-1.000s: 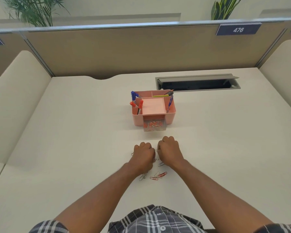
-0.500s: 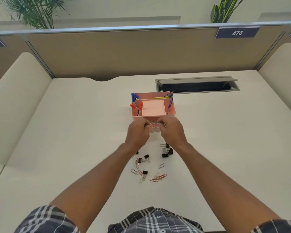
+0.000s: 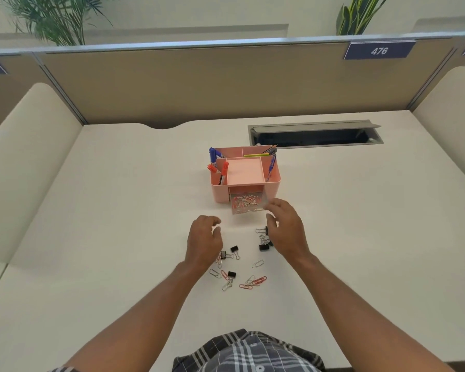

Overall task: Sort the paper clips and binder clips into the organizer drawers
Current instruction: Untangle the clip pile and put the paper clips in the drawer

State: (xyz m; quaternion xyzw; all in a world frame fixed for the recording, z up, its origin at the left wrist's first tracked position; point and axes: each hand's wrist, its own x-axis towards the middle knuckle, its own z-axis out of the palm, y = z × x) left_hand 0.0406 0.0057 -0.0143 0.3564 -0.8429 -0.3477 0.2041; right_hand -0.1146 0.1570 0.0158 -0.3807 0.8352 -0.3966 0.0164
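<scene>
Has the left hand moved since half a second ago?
Yes. The left hand has pulled back from the drawer of the organizer toward the person, and now hangs over the loose clips.

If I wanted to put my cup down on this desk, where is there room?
Bare desk lies left of the organizer, and more right of it, below the cable slot. It is crowded in front of the open drawer, where clips lie scattered between the left hand and right hand.
</scene>
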